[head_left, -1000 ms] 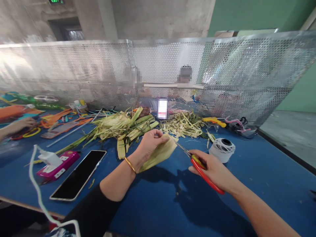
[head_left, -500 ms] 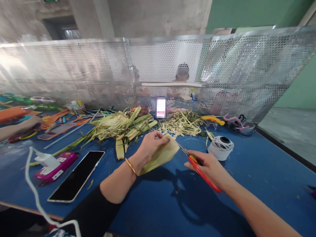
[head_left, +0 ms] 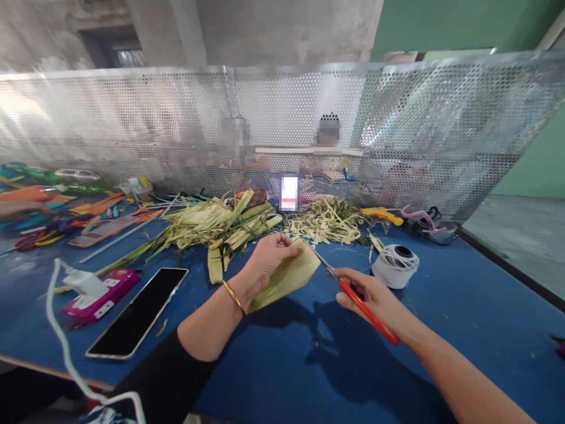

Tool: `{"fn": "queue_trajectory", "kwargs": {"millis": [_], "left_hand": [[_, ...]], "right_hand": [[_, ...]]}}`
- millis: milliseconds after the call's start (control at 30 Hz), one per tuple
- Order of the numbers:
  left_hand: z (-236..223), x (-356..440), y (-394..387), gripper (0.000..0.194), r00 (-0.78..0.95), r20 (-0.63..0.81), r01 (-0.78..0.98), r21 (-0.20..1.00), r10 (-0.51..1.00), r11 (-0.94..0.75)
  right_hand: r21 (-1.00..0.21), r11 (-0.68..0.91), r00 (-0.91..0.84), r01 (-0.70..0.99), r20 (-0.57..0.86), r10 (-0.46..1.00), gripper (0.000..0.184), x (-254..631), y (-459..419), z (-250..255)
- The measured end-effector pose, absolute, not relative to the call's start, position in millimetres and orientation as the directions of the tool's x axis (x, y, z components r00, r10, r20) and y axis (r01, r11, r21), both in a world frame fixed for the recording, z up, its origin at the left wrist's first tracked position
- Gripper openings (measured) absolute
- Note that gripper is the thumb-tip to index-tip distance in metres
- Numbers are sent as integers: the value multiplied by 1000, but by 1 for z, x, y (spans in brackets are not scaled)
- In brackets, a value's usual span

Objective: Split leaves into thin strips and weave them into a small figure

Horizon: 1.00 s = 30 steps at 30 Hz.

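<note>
Between thumb and fingers, my left hand (head_left: 276,254) pinches a pale green corn husk (head_left: 286,277) by its upper end. The husk hangs slanting above the blue table (head_left: 282,377), its lower end near my wrist. My right hand (head_left: 368,297) is closed on red-handled scissors (head_left: 366,309). Their narrow blades point up and left, with the tips at the husk's right edge. Whether the blades touch the husk I cannot tell. A heap of husks and stalks (head_left: 212,227) lies beyond my left hand, and a pile of shredded strips (head_left: 329,221) beyond the scissors.
A white spool of string (head_left: 394,268) stands right of my right hand. At left lie a black phone (head_left: 139,315) and a pink power strip (head_left: 112,291) with a white cable (head_left: 62,335). Another person's hand (head_left: 26,209) is at far left. A perforated metal screen (head_left: 295,112) closes the back.
The scissors and my right hand have shifted slightly right, and the handles look closer together. My left hand and the husk stay nearly still. The other person's hand has moved left.
</note>
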<state>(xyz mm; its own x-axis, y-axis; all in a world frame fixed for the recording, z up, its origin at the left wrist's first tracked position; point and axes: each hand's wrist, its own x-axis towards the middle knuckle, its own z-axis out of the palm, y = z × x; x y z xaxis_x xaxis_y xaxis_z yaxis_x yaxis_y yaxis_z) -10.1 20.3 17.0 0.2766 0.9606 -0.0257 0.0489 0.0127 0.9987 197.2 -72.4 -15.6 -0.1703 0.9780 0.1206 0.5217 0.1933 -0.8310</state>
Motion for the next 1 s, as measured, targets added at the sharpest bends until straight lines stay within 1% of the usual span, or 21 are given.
{"fn": "queue_trajectory", "kwargs": {"millis": [167,367,467,567,667,767,833,867,933,1000], "left_hand": [[11,-8,21,34,331,-38,93,996,943,8],[9,-7,21,32,335,-38,112,994,942,0],[12,-8,20,31,327,-30,116,993,945,-9],[14,-8,19,29,321,-15,120,992,947,-25],[16,-8,18,28,318,-9,128,991,948,-33],[17,-9,19,29,316,-34,88,996,948,7],[18,-10,19,28,319,-56,35,998,946,48],[19,-10,20,27,324,-67,4,998,944,70],[22,-12,20,26,332,-85,-61,992,939,112],[26,-13,20,27,335,-111,-121,980,936,159]], "right_hand": [[-814,166,-145,557,101,984,44,196,-74,-15],[-806,124,-102,579,80,992,44,191,-76,-11],[-802,151,-129,578,93,987,40,189,-75,-11],[-796,167,-136,581,108,985,40,186,-75,-12],[-771,169,-108,614,131,986,43,183,-75,-14],[-730,157,-33,665,181,983,49,184,-74,-13],[-679,113,37,726,204,978,50,188,-73,-12],[-629,81,66,773,207,976,48,191,-72,-12],[-457,16,88,890,205,975,42,196,-69,-11],[-236,-19,64,972,185,981,39,201,-67,-13]]}}
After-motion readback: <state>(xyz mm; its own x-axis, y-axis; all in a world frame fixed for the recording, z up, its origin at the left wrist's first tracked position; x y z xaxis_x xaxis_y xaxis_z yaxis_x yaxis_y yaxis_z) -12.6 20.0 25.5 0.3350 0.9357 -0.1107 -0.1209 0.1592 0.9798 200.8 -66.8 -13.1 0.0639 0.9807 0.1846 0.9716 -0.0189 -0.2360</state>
